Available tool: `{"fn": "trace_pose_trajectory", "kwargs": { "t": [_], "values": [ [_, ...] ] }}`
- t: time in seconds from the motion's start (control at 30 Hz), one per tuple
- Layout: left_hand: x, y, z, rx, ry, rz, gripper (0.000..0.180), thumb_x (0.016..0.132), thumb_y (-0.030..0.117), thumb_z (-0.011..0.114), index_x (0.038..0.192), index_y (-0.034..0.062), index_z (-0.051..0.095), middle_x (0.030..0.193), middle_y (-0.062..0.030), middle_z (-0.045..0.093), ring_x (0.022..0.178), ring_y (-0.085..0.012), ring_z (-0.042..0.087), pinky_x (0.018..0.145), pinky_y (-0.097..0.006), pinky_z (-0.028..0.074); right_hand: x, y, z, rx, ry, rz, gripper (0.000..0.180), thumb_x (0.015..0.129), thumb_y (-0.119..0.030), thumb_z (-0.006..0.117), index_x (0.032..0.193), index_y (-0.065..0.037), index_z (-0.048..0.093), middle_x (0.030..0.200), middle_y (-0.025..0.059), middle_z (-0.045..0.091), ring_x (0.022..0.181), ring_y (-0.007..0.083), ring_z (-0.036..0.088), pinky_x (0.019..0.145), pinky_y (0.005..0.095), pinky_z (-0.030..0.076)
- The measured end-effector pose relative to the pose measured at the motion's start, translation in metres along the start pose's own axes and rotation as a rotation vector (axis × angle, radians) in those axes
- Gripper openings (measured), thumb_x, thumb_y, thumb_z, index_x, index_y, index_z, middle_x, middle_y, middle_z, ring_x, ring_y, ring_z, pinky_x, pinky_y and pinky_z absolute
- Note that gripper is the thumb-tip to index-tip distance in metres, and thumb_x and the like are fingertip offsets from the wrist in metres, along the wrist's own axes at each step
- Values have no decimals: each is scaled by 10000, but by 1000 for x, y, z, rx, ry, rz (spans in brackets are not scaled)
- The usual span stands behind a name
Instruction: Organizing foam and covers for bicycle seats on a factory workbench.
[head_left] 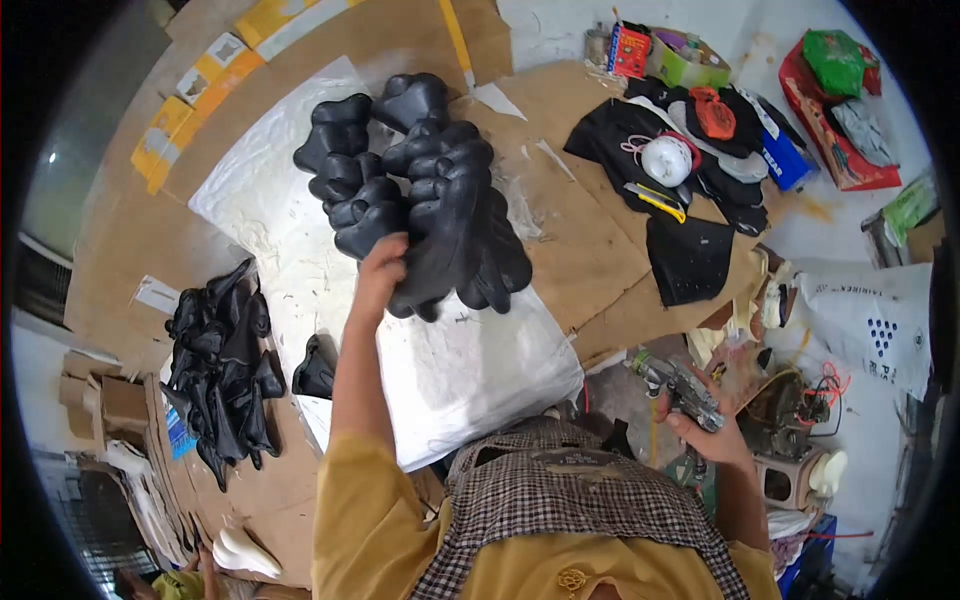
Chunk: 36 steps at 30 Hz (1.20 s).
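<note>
A double row of glossy black padded bicycle saddles (440,190) lies overlapped on a white sheet-covered pad (430,390). My left hand (383,268) is at the near end of the rows, its fingers curled against the edge of one black saddle (425,270); the fingertips are partly hidden. Off to the right and lower down, my right hand (715,430) is wrapped round a grey metal tool (690,397) that looks like a staple gun. Left of the pad are a heap of limp black covers (215,350) and one loose black piece (315,372).
Brown cardboard (600,250) covers the table. At the right are black cloths (690,260), a white ball of string (666,160) and a yellow utility knife (657,202). A red bag (835,120) stands beyond. Another person's arm (207,570) and white saddle-shaped pieces (243,552) show at lower left.
</note>
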<state>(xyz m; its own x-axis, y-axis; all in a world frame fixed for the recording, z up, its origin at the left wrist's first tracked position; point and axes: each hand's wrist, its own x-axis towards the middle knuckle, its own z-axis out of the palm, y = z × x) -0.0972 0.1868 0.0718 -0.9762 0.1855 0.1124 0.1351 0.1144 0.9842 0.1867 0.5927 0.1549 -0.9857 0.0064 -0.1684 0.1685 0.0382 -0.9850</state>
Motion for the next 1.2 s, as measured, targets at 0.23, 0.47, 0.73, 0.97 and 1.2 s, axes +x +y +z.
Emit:
{"fn": "trace_pose_trajectory", "kwargs": {
  "t": [0.23,0.47,0.73,0.97,1.2],
  "values": [
    [61,-32,30,286,186,138,301,631,125,634,888,-13,562,929,-123,496,946,-267,482,834,-324,385,6,5,7,56,-61,-1,592,751,-57,684,1267,15,404,903,44,608,835,114,570,759,277,474],
    [-45,40,-1,213,253,256,294,621,67,623,882,-5,508,814,-54,457,797,-166,482,709,-271,401,26,13,25,71,-142,64,562,766,-98,669,1251,23,412,885,41,605,796,121,579,745,276,476],
    [-227,-61,-273,71,1335,54,220,760,166,628,874,-21,598,916,-118,594,813,-218,548,753,-318,432,30,-28,84,-139,-238,24,539,757,-89,670,1223,33,429,915,55,595,782,99,560,708,264,474],
    [-234,-213,-211,-225,1297,-919,276,795,258,609,779,-15,573,711,-81,528,572,-186,530,504,-296,454,8,-89,144,-64,-21,-175,543,741,-225,705,1137,54,459,768,44,580,717,125,561,656,251,472],
    [-226,-200,-225,-41,1010,-630,300,795,238,545,694,-44,530,628,-129,556,446,-203,549,343,-297,390,-18,-45,142,-289,-48,17,484,752,-136,705,1151,36,492,854,39,598,789,100,545,753,256,435]
  ]
}}
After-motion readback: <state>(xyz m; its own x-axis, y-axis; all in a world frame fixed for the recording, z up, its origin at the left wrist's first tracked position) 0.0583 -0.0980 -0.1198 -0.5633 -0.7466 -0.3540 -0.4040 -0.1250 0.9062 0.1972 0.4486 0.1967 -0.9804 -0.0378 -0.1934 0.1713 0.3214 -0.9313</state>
